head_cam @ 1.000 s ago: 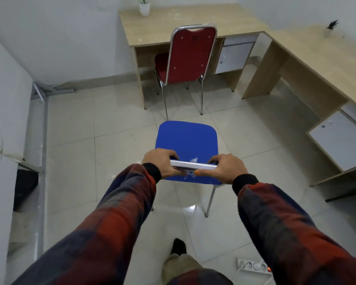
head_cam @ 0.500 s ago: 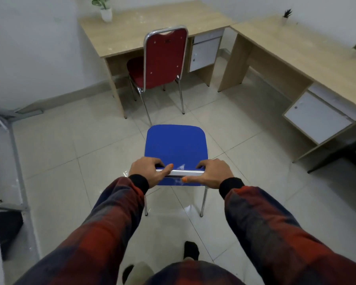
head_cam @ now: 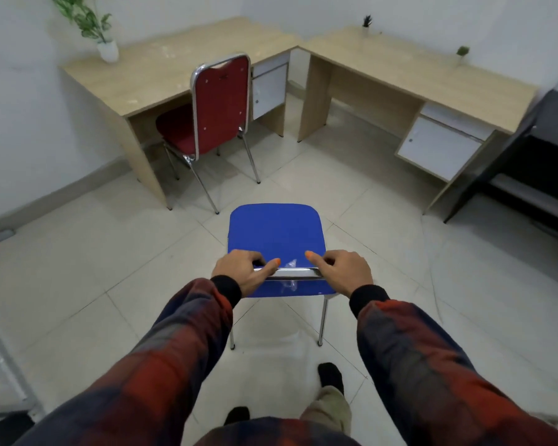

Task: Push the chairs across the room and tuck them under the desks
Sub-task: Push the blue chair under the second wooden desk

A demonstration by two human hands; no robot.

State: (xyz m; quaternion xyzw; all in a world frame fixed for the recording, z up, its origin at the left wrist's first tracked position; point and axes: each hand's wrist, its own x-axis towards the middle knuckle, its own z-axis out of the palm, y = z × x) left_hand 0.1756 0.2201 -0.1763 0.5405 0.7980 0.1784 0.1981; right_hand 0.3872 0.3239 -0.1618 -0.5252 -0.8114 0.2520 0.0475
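Blue chair point(head_cam: 275, 234): stands on the tiled floor point(head_cam: 78, 284) in the open part of the room, well short of both tables, seat pointing away from the person; two chrome rear legs show beneath it.
Left hand point(head_cam: 240, 272): clamped on the chrome top rail point(head_cam: 292, 272) of the blue chair's backrest, at its left end, thumb lying along the rail.
Right hand point(head_cam: 342, 272): wrapped over the right end of the same rail, thumb pointing inward above it.
Sleeves: red and dark plaid with black cuffs, reaching from the lower edge to the blue chair.
Red chair point(head_cam: 216, 104): beyond the blue chair and to its left, seat partly under the left table point(head_cam: 161, 72), backrest facing the person.
Right table point(head_cam: 400, 69): beyond the blue chair to its right, meeting the left table in the corner; the knee space under it is open, with a white drawer unit point(head_cam: 440, 149) at its near end.
Plants: a tall one in a white pot point(head_cam: 107, 50) on the left table, two small ones point(head_cam: 366, 22) on the right table.
Feet: dark socks on the floor just behind the blue chair.
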